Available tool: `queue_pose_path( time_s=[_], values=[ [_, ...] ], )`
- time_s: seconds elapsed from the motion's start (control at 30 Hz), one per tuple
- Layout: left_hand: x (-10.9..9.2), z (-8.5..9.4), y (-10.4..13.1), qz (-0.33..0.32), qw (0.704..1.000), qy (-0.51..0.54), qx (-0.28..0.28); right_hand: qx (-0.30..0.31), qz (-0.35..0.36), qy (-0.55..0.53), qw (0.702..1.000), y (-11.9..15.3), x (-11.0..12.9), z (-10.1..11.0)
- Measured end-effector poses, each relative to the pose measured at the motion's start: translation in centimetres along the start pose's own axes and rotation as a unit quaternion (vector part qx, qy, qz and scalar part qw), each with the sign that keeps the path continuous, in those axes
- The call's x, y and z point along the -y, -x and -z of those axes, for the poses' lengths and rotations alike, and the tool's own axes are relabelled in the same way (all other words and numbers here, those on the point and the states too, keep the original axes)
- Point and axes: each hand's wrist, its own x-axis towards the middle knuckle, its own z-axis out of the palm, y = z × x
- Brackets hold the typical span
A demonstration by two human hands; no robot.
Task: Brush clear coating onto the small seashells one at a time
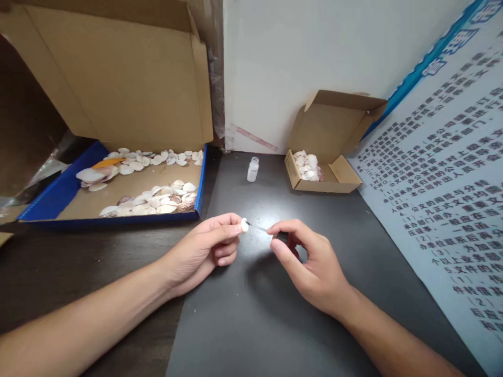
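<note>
Between the thumb and forefinger of my left hand [212,241] is a small white seashell [244,226]. My right hand [310,259] pinches a small brush [258,227] with a thin pale stem; its dark tip meets the shell, or nearly so. Part of a dark handle or cap shows under the right fingers, mostly hidden. Beyond both hands, a small white bottle [252,172] stands upright on the dark mat, its mouth uncapped.
A blue-edged cardboard box [118,207] at left holds many shells in rows, with its lid raised. A smaller open carton [328,186] with white shells stands at back right. A printed sheet [444,173] lines the right side. The dark mat [231,335] covers the table.
</note>
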Motion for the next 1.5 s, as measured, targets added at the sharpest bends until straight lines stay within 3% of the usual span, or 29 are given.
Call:
queue_pose_path(
  time_s=[0.1,0.23,0.4,0.67,0.87,1.1,1.27,1.5],
  values=[
    [0.03,0.07,0.06,0.001,1.0,-0.012,0.002,-0.021,-0.013,0.004,1.0,0.02,0.02,0.03],
    [0.11,0.12,0.13,0.0,1.0,-0.012,-0.002,-0.006,0.019,0.009,1.0,-0.07,0.02,0.05],
    [0.19,0.09,0.01,-0.005,1.0,-0.025,-0.006,-0.025,-0.019,0.031,0.999,-0.25,0.04,-0.11],
    [0.34,0.25,-0.24,-0.025,0.999,-0.03,-0.024,-0.009,0.037,-0.041,0.998,0.38,0.27,-0.31],
    [0.32,0.28,-0.18,-0.019,0.999,-0.024,-0.028,-0.017,-0.039,0.017,0.999,0.01,0.03,-0.41],
    [0.49,0.38,-0.28,-0.022,0.999,-0.016,-0.024,-0.002,0.012,-0.052,0.999,0.44,0.26,-0.17],
    [0.32,0.36,-0.17,-0.022,0.999,-0.021,-0.026,0.003,-0.059,0.027,0.998,-0.13,0.11,-0.47],
    [0.29,0.19,0.01,-0.04,0.998,-0.038,-0.02,0.016,-0.008,-0.03,0.999,0.43,0.24,-0.21]
  ],
)
